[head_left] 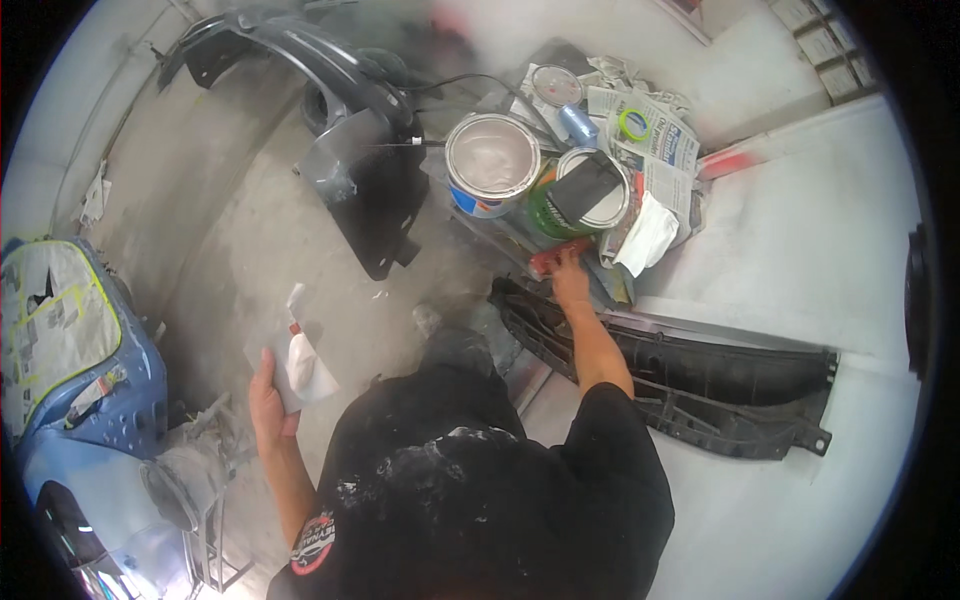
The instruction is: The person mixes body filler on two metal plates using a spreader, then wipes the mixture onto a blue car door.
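Observation:
My left hand (268,395) grips a pale, flat board (310,382) carrying a lump of light putty (297,362) with a small red patch at its tip. My right hand (569,276) reaches to the front of a cluttered ledge, its fingers around a red object (546,262), partly hidden by them. Just beyond it are an open can of pinkish paste (492,156) and a green can (553,212) with a dark flat piece (582,183) on top. A crumpled white cloth (648,235) lies to the right of my hand, on newspapers (668,150).
A dark bumper (365,200) lies at the back left. A blue painted panel (120,395) with masking stands at the left. A long black plastic part (715,400) lies below the ledge at the right, beside white walls. A lid, a blue roll and green tape (634,125) top the papers.

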The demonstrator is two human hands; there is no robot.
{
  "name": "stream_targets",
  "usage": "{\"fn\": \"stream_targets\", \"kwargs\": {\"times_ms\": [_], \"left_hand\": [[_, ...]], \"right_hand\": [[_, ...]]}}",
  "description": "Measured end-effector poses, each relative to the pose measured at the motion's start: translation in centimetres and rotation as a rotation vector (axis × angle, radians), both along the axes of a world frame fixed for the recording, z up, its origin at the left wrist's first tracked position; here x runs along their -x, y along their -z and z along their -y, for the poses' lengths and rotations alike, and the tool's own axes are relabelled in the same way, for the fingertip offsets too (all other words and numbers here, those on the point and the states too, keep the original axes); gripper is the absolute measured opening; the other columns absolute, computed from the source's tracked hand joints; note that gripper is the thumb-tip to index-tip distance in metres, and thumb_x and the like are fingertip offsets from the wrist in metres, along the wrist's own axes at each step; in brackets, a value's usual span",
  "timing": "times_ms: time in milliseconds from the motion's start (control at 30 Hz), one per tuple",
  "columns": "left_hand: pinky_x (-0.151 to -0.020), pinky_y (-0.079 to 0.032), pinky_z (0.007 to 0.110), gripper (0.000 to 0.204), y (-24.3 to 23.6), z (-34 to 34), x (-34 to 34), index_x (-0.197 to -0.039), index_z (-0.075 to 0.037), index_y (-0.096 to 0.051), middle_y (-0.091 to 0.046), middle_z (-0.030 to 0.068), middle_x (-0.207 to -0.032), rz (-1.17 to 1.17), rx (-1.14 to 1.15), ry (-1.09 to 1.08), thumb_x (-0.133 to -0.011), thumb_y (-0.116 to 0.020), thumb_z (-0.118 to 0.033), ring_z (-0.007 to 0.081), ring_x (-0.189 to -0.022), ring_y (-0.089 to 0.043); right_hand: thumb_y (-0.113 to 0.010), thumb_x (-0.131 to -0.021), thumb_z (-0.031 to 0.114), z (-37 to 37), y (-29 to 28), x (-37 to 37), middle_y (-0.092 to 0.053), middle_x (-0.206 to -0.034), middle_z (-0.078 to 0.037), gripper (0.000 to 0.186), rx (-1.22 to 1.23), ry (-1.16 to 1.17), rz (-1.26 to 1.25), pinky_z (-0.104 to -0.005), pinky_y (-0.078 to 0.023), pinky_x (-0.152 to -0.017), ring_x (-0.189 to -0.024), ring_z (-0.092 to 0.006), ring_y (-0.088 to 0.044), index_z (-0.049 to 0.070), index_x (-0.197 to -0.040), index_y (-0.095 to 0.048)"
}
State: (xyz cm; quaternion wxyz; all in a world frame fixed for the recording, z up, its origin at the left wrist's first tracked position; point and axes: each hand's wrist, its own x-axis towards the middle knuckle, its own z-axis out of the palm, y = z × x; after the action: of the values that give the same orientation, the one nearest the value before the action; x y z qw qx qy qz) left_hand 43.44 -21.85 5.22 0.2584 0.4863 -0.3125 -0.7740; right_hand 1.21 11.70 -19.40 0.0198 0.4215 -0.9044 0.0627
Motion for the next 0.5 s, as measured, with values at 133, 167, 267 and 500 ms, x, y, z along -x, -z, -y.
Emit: {"fn": "stream_targets", "kwargs": {"times_ms": [133, 167, 267, 500], "left_hand": [[-0.084, -0.057, 0.037, 0.043, 0.2, 0.2, -0.4, -0.126, -0.001, -0.058, -0.069, 0.0107, -0.113, 0.017, -0.035, -0.029, -0.102, -0.052, -0.036, 0.0212, -0.097, -0.069], [-0.087, -0.056, 0.038, 0.044, 0.3, 0.0, -0.1, -0.127, -0.001, -0.057, -0.068, 0.0107, -0.114, -0.068, -0.079, -0.033, -0.102, -0.052, -0.037, 0.0215, -0.099, -0.068], [-0.093, -0.053, 0.039, 0.048, 1.2, -0.9, -2.1, -0.128, 0.002, -0.057, -0.065, 0.0127, -0.122, -0.255, -0.161, -0.093, -0.104, -0.047, -0.038, 0.0232, -0.108, -0.065], [-0.092, -0.054, 0.038, 0.045, 0.6, -1.5, -4.9, -0.129, -0.003, -0.058, -0.067, 0.0081, -0.121, -0.396, -0.215, -0.301, -0.101, -0.055, -0.038, 0.019, -0.104, -0.066]], "right_hand": [[-0.05, -0.089, 0.009, -1.2, 0.3, 2.1, -0.056, -0.124, -0.017, 0.033, -0.124, 0.215, 0.149, -0.0468, -0.053, -0.086, -0.113, -0.0373, -0.058, 0.009, -0.119, -0.063], [-0.049, -0.091, 0.009, -0.9, 0.0, 2.0, -0.057, -0.127, -0.018, 0.032, -0.107, 0.295, 0.196, -0.0462, -0.052, -0.086, -0.112, -0.0375, -0.058, 0.008, -0.119, -0.063], [-0.045, -0.099, 0.012, 2.9, -5.3, -1.2, -0.066, -0.11, -0.019, 0.027, 0.118, 0.288, 0.478, -0.0402, -0.047, -0.087, -0.102, -0.0344, -0.062, 0.003, -0.115, -0.065], [-0.048, -0.097, 0.016, 4.8, 0.0, -14.3, -0.049, -0.135, -0.03, 0.044, -0.024, -0.147, 0.328, -0.0496, -0.036, -0.108, -0.128, -0.0377, -0.048, -0.008, -0.133, -0.049]]}}
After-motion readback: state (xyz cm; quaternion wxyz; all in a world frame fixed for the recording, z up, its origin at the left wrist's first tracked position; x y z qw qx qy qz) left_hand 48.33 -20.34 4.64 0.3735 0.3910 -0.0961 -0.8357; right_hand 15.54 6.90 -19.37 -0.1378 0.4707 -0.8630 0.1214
